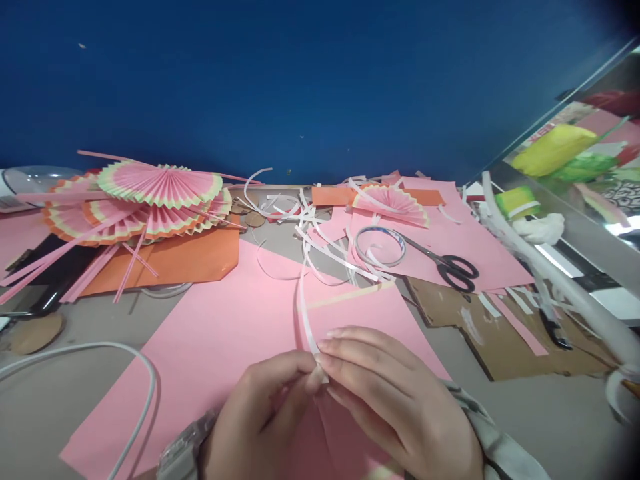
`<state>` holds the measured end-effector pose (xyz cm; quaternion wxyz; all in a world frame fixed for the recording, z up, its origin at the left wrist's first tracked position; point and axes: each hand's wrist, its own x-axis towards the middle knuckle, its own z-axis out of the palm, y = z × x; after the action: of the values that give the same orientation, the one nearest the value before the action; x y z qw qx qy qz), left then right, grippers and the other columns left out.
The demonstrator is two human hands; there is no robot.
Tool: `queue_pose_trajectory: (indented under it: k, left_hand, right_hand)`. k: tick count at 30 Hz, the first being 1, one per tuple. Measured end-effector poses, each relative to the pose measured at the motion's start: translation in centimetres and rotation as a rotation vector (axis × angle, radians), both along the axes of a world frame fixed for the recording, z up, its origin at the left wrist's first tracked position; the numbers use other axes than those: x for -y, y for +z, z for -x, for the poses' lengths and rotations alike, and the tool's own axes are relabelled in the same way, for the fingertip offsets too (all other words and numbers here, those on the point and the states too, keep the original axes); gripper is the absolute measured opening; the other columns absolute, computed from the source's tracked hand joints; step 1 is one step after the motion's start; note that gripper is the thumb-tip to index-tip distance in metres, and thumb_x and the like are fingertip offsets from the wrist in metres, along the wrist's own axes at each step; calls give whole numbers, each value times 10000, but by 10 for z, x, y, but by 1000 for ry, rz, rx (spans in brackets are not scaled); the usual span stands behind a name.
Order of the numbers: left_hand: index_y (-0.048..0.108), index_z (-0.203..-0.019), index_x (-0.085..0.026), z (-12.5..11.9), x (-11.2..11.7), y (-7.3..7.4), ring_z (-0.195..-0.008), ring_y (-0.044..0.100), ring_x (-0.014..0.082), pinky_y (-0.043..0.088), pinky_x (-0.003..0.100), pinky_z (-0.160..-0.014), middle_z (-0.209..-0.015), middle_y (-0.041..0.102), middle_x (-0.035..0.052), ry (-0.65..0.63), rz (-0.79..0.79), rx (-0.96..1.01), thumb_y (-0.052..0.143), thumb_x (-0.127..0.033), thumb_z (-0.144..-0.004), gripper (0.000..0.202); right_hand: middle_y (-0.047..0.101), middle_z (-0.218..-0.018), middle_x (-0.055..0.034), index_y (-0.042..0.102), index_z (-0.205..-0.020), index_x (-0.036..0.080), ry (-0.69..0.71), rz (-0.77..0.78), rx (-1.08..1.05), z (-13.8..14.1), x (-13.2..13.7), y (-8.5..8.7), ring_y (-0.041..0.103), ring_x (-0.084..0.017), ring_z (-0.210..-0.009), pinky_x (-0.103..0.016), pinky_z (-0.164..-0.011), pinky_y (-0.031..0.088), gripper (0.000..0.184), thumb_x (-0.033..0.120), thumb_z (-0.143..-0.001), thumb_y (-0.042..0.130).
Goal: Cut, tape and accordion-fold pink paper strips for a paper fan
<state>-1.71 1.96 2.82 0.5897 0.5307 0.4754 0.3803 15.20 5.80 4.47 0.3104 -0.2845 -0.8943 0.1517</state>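
A narrow white strip (pixel 304 300), perhaps paper or tape backing, curves up from between my hands. My left hand (pixel 265 407) pinches its lower end between thumb and forefinger. Fingertips of my right hand (pixel 385 393) press together on the same end from the other side, against the left fingertips. Both hands are over a large pink paper sheet (pixel 220 333), where a pale yellowish strip (pixel 350 295) also lies. What the fingers cover at the strip's end is partly hidden.
Pleated pink fans (pixel 160 187) with thin sticks rest on orange paper (pixel 200 260) at left. A tape roll (pixel 380 230), black-handled scissors (pixel 457 272) and another pleated fan (pixel 390 203) lie ahead, beside tangled white strips (pixel 320 233). Cardboard (pixel 500 347) is at right; a white cable (pixel 147 367) loops at left.
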Motion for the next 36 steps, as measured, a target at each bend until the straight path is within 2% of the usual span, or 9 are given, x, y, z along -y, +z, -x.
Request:
queue_pose_trajectory:
  k: [5,10,14,20,25,30,36]
  left_hand:
    - [587,-763,-157,0,-2,2,-672,556,111,443,190,-644,-699,613,2,54,76,44,480,-280,-882,201]
    - [535,-721,-154,1,-1,1,-650,536,116,430,208,-634,-665,581,5,69,105,42,455,-312,-892,246]
    - [538,-747,-158,0,-2,2,-648,505,114,421,209,-626,-673,558,-1,69,101,42,428,-306,-904,242]
    - [592,-837,-175,-1,-3,4,-703,517,103,425,194,-692,-742,597,-5,47,74,65,420,-252,-916,204]
    - [608,-940,-168,2,-2,-1,-765,581,126,455,229,-724,-860,660,33,62,127,38,457,-279,-899,192]
    - [625,-922,-167,2,-4,-1,-800,611,126,470,229,-753,-877,682,35,96,126,-10,490,-278,-884,179]
    - [640,-937,-170,3,-2,-1,-816,618,127,475,234,-782,-898,692,37,108,128,-2,468,-290,-896,214]
  right_hand:
    - [661,-1078,-58,576,-1093,140,2,29,9,-2,3,-3,567,-147,-1056,-295,-970,462,302,81,-801,524]
    - [646,-1112,-51,540,-1157,179,5,47,-7,-2,4,-3,554,-159,-1082,-330,-957,471,377,68,-800,490]
    - [657,-1095,-48,539,-1156,163,43,31,-25,0,2,-2,562,-136,-1063,-292,-982,449,393,50,-780,529]
    - [622,-1156,-72,516,-1189,150,42,76,11,-2,0,-6,529,-156,-1126,-333,-986,448,393,49,-811,482]
    - [618,-1150,-85,521,-1193,175,64,214,-8,-4,-1,-4,528,-168,-1124,-338,-946,473,381,71,-839,426]
    - [604,-1160,-78,523,-1188,192,87,393,-73,-4,-1,-2,522,-169,-1112,-345,-933,474,372,69,-857,406]
    - [601,-1166,-61,527,-1206,175,75,474,-51,-6,-2,-4,506,-145,-1120,-309,-962,445,366,94,-875,394]
